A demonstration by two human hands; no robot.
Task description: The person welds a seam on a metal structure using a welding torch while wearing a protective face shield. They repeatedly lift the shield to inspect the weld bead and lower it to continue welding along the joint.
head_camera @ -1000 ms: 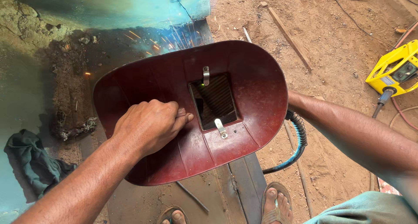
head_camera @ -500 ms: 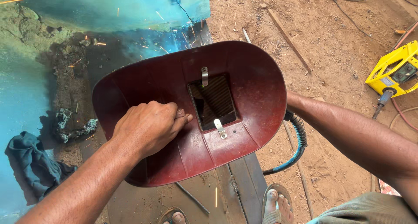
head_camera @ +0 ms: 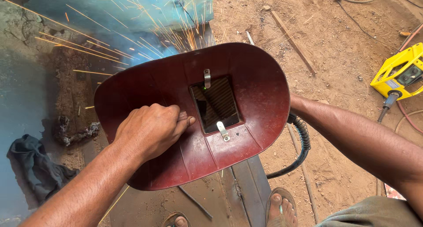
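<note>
Left hand [head_camera: 152,130] clenched on the inner handle of a dark red welding shield [head_camera: 251,99], held flat with its dark rectangular viewing window [head_camera: 217,104] just right of the knuckles. Right forearm [head_camera: 352,139] runs in under the shield's right edge; the right hand is hidden behind it, so its grip cannot be told, with a black ribbed cable [head_camera: 302,143] curving just below the wrist. Beyond the shield's far edge, orange sparks [head_camera: 176,28] spray over blue-lit metal; a yellow machine [head_camera: 398,72] sits well off to the right on sandy ground.
</note>
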